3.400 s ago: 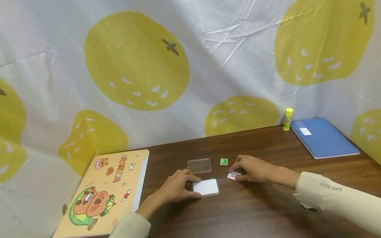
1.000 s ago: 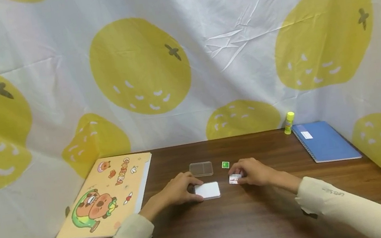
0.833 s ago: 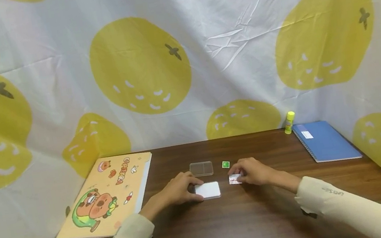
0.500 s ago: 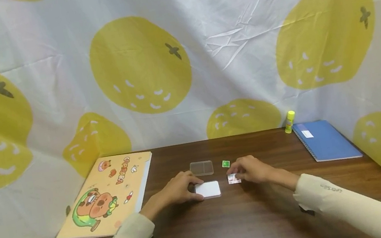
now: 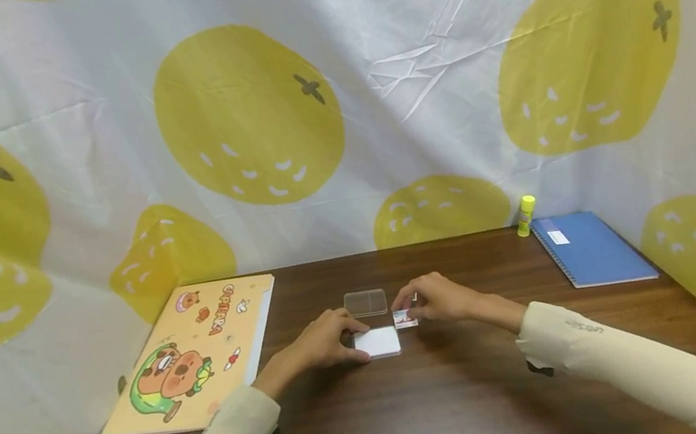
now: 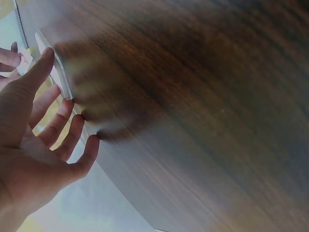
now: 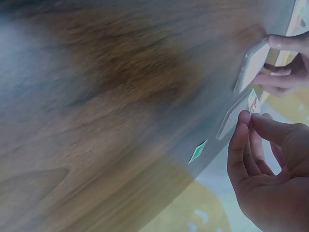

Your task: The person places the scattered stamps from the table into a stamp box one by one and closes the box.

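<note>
My left hand (image 5: 323,340) grips the left end of a shallow clear plastic case (image 5: 379,342) with a white surface inside, which lies flat on the table. Its thumb is at the near edge and a fingertip at the far edge. Between thumb and forefinger my right hand (image 5: 441,299) pinches a small stamp-like paper (image 5: 404,319), white with red print. That paper is just beyond the case's right end. Behind the case rests a clear plastic lid (image 5: 365,303). A green stamp-like square (image 7: 197,152) lies on the table in the right wrist view; in the head view my right hand hides it.
An orange capybara folder (image 5: 186,356) lies on the left side of the brown table (image 5: 381,424). At the back right are an upright yellow-capped glue stick (image 5: 526,216) and a blue spiral notebook (image 5: 592,250). A lemon-patterned curtain (image 5: 409,86) surrounds the back and sides.
My right hand has moved left with the printed paper, bringing it close to the case and covering the green square in the head view. My left hand has stayed on the case.
</note>
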`<state>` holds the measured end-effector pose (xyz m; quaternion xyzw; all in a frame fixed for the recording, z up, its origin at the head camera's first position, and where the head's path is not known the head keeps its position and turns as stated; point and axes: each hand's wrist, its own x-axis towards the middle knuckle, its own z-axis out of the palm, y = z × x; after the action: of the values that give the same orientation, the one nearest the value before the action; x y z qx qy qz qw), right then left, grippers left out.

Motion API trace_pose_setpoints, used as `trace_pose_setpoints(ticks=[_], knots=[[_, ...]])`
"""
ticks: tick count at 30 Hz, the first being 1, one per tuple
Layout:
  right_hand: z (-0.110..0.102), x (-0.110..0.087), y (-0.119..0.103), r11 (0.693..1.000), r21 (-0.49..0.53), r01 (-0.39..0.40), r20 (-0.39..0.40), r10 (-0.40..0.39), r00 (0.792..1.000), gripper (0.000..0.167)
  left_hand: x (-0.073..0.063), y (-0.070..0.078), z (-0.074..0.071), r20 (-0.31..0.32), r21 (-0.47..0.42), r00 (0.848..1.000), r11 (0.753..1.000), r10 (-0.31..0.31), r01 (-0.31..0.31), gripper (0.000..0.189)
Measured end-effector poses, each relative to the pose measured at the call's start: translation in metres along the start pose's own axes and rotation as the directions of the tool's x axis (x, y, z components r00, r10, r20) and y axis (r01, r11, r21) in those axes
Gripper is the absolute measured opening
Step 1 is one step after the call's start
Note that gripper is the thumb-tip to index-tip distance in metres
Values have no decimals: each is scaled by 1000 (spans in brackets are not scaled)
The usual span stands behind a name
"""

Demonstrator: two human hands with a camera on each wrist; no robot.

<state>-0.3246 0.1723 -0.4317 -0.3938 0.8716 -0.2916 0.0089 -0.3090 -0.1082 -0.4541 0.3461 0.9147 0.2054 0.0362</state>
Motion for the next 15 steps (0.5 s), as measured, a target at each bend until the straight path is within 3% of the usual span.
trace_pose_setpoints(ticks=[8,15], knots=[[10,12,-15,998,67,-1,54,-2,999,24,-1,-2,-1,6,-6,1000,1000,-12,12,48],[18,17,-22,999,41,15,54,-17,998,23,-1,-3,-1,2,-17,1000,1000,-1,1,46]])
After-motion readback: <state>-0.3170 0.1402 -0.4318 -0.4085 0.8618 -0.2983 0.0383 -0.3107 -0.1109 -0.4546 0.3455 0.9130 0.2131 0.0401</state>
